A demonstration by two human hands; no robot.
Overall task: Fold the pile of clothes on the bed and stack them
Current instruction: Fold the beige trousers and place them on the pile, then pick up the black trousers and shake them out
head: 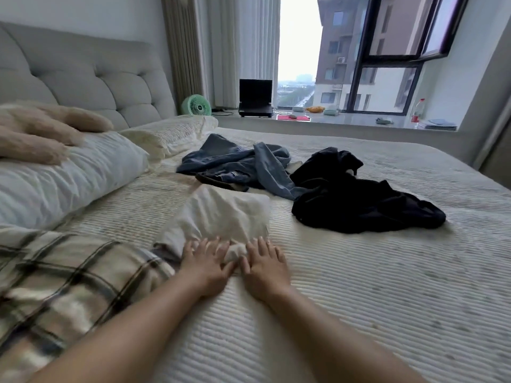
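Hands [235,268] flat on white garment's [224,214] near edge, bed [359,299]

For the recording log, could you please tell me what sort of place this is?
A bedroom in a flat, most likely: a bed with a tufted headboard and pillows, and a wide window facing apartment blocks.

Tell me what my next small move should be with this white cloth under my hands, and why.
Probably smooth the white garment flat, then fold it over once more. Your left hand and right hand lie with straight fingers on its near edge, and it looks partly folded but wrinkled. The blue jeans and black garment lie crumpled beyond, still unfolded.
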